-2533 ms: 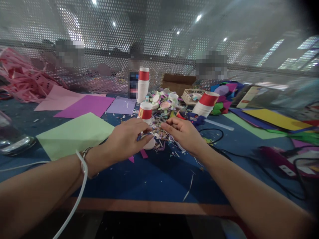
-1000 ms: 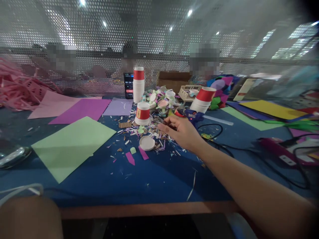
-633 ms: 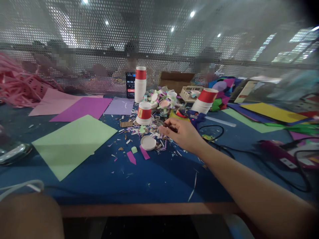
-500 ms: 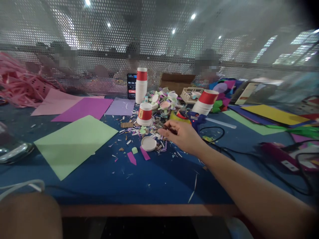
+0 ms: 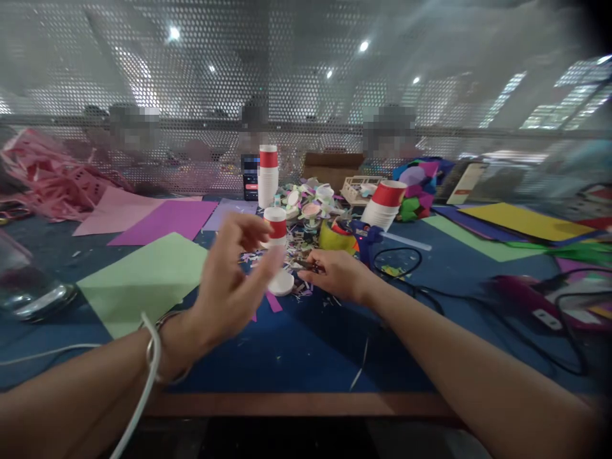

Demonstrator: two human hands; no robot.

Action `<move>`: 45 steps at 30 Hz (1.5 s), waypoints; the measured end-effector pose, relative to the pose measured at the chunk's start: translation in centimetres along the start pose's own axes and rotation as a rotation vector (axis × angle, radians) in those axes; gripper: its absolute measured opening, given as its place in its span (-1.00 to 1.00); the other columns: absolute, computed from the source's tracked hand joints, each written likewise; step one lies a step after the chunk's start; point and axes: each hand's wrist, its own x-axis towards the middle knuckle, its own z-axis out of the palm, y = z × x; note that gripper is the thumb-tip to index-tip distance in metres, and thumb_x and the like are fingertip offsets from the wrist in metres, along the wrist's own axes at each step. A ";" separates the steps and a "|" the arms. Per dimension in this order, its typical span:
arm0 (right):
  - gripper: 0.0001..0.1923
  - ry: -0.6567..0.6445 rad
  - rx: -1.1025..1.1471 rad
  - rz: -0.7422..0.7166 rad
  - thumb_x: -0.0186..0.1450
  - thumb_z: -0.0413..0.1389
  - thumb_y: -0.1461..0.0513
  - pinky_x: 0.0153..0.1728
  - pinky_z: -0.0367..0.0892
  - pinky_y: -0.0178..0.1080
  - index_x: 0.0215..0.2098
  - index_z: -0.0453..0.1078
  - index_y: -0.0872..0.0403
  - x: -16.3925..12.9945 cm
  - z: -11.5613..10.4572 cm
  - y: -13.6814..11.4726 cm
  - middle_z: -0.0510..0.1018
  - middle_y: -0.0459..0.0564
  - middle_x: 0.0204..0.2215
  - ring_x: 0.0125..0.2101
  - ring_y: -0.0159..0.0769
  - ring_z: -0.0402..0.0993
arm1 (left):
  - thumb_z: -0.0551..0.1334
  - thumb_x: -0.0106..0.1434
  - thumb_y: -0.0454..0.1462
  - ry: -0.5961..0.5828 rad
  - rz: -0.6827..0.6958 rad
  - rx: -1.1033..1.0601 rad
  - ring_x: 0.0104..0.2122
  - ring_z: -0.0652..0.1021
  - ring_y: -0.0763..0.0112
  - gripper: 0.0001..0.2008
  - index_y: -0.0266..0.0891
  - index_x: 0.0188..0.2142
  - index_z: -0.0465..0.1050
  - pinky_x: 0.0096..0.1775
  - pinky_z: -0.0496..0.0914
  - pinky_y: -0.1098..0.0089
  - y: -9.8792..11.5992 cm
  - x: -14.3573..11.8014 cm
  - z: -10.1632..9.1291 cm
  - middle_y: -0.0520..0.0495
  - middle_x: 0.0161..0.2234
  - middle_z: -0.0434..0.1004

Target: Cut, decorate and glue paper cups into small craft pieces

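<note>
Steady the slim dark tool [image 5: 305, 264], pinched in your right hand [image 5: 339, 274] above multicoloured paper scraps [image 5: 302, 245], well in from the near edge of the blue tabletop [image 5: 296, 357]. Guide your loosely spread, seemingly unladen left hand [image 5: 232, 287] clear of its tip.

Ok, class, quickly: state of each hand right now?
Left hand: open, blurred, thumb and fingers apart.
Right hand: closed on a thin dark tool.

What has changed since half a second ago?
The bare left hand has come into view, raised before the red-and-white paper cup. The bare right hand, still holding a thin dark tool, shifted slightly toward the person. The round white disc and blue glue gun stayed.
</note>
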 end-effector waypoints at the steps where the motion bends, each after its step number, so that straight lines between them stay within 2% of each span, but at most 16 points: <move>1: -0.74 0.000 -0.014 0.000 0.31 0.16 0.04 -0.44 0.11 -0.25 -0.22 0.46 0.05 0.0 0.0 0.0 0.59 0.02 -0.37 -0.39 -0.23 0.47 | 0.27 0.33 -0.11 -0.117 -0.028 0.070 -0.14 0.49 0.21 -0.69 -0.23 -0.03 0.37 -0.10 0.46 0.13 -0.7 -0.2 0.4 -0.16 -0.12 0.48; 2: -0.75 0.001 -0.028 -0.001 0.31 0.16 0.05 -0.44 0.10 -0.24 -0.21 0.47 0.05 -0.1 0.0 0.0 0.59 0.03 -0.38 -0.38 -0.21 0.47 | 0.33 0.26 -0.04 -0.291 -0.064 0.171 -0.09 0.47 0.11 -0.59 -0.23 -0.03 0.37 -0.05 0.43 0.04 -1.3 -0.4 0.7 -0.19 -0.09 0.47; 4: -0.76 0.002 -0.049 -0.007 0.31 0.15 0.06 -0.43 0.10 -0.23 -0.19 0.46 0.04 -0.2 0.0 0.0 0.60 0.04 -0.37 -0.36 -0.19 0.49 | 0.36 0.19 0.04 -0.509 -0.128 0.275 0.07 0.40 -0.09 -0.40 -0.22 0.10 0.31 0.07 0.35 -0.12 -2.6 -0.9 1.3 -0.26 0.05 0.43; 6: -0.76 -0.002 -0.060 -0.017 0.31 0.15 0.06 -0.40 0.13 -0.22 -0.19 0.46 0.04 -0.3 0.0 0.0 0.61 0.05 -0.34 -0.33 -0.16 0.51 | 0.35 0.18 0.01 -0.593 -0.161 0.313 0.12 0.36 -0.15 -0.36 -0.23 0.14 0.29 0.11 0.31 -0.15 -3.3 -1.4 1.6 -0.29 0.09 0.39; 9: -0.74 -0.011 -0.068 -0.028 0.32 0.14 0.05 -0.37 0.17 -0.21 -0.16 0.45 0.05 -0.4 0.0 -0.1 0.62 0.07 -0.31 -0.30 -0.14 0.53 | 0.31 0.20 -0.12 -0.649 -0.209 0.286 0.08 0.42 -0.11 -0.42 -0.25 0.16 0.27 0.10 0.33 -0.11 -3.7 -1.8 1.7 -0.29 0.06 0.42; 14: -0.68 -0.016 -0.114 -0.040 0.34 0.12 0.02 -0.36 0.20 -0.20 -0.08 0.43 0.06 -0.8 0.3 -0.3 0.63 0.10 -0.28 -0.27 -0.09 0.55 | 0.29 0.14 -0.21 -0.644 -0.251 0.227 0.04 0.42 -0.09 -0.44 -0.30 0.12 0.28 0.07 0.34 -0.07 -4.2 -1.7 1.5 -0.30 -0.01 0.45; 17: -0.67 -0.027 -0.159 -0.056 0.36 0.10 0.03 -0.33 0.22 -0.19 -0.04 0.43 0.07 -1.0 0.2 -0.6 0.64 0.13 -0.23 -0.20 -0.04 0.57 | 0.34 0.07 -0.22 -0.638 -0.346 0.115 -0.04 0.47 -0.05 -0.40 -0.27 0.10 0.27 0.00 0.37 -0.05 -4.8 -1.4 1.5 -0.25 -0.09 0.47; 21: -0.66 -0.034 -0.257 -0.037 0.38 0.09 0.03 -0.34 0.24 -0.17 -0.03 0.42 0.08 -1.5 -0.2 -1.3 0.66 0.14 -0.24 -0.19 0.01 0.60 | 0.35 0.07 -0.24 -0.524 -0.412 -0.013 -0.06 0.48 0.06 -0.38 -0.24 0.12 0.23 -0.08 0.42 0.07 -5.0 -1.0 1.3 -0.23 -0.04 0.39; 26: -0.64 0.005 -0.383 -0.028 0.41 0.04 0.01 -0.42 0.23 -0.18 -0.02 0.41 0.08 -1.8 -0.6 -1.9 0.67 0.14 -0.23 -0.21 0.07 0.62 | 0.30 0.09 -0.34 -0.411 -0.302 0.029 -0.06 0.45 0.14 -0.37 -0.20 0.17 0.20 -0.09 0.42 0.13 -4.5 -0.9 1.3 -0.19 -0.01 0.34; 29: -0.65 0.010 -0.428 -0.003 0.41 0.03 -0.01 -0.45 0.21 -0.19 -0.04 0.41 0.06 -1.8 -0.7 -1.9 0.68 0.11 -0.25 -0.24 0.04 0.63 | 0.28 0.09 -0.40 -0.427 -0.217 0.051 0.01 0.41 0.13 -0.36 -0.18 0.18 0.21 -0.02 0.40 0.12 -4.4 -1.0 1.3 -0.17 -0.02 0.34; 32: -0.65 0.021 -0.454 0.005 0.43 0.01 -0.01 -0.47 0.17 -0.21 -0.07 0.42 0.06 -1.8 -0.9 -1.9 0.67 0.11 -0.29 -0.27 0.01 0.62 | 0.28 0.11 -0.41 -0.441 -0.188 0.064 0.04 0.38 0.13 -0.36 -0.15 0.19 0.21 0.01 0.39 0.12 -4.5 -1.0 1.3 -0.17 0.02 0.33; 35: -0.66 0.057 -0.392 0.006 0.43 0.01 -0.02 -0.49 0.09 -0.23 -0.16 0.43 0.04 -1.8 -1.1 -2.1 0.65 0.05 -0.36 -0.33 -0.07 0.59 | 0.27 0.13 -0.41 -0.434 -0.165 0.076 0.05 0.38 0.14 -0.35 -0.15 0.21 0.20 0.03 0.39 0.13 -4.4 -1.0 1.3 -0.16 0.02 0.33; 39: -0.64 0.156 -0.165 -0.053 0.43 0.00 -0.03 -0.49 0.08 -0.24 -0.29 0.43 0.04 -1.8 -1.1 -2.1 0.60 0.00 -0.43 -0.43 -0.22 0.49 | 0.25 0.15 -0.41 -0.420 -0.111 0.088 0.05 0.39 0.14 -0.35 -0.17 0.23 0.19 0.07 0.38 0.13 -3.9 -1.0 1.5 -0.17 0.02 0.33; 45: -0.71 0.115 0.183 -0.131 0.42 0.02 0.08 -0.48 0.11 -0.27 -0.33 0.44 0.07 -1.5 -0.5 -1.9 0.51 -0.06 -0.53 -0.53 -0.32 0.37 | 0.26 0.16 -0.40 -0.395 -0.005 0.111 0.05 0.39 0.15 -0.33 -0.17 0.25 0.16 0.12 0.34 0.14 -3.1 -1.1 1.7 -0.16 0.04 0.36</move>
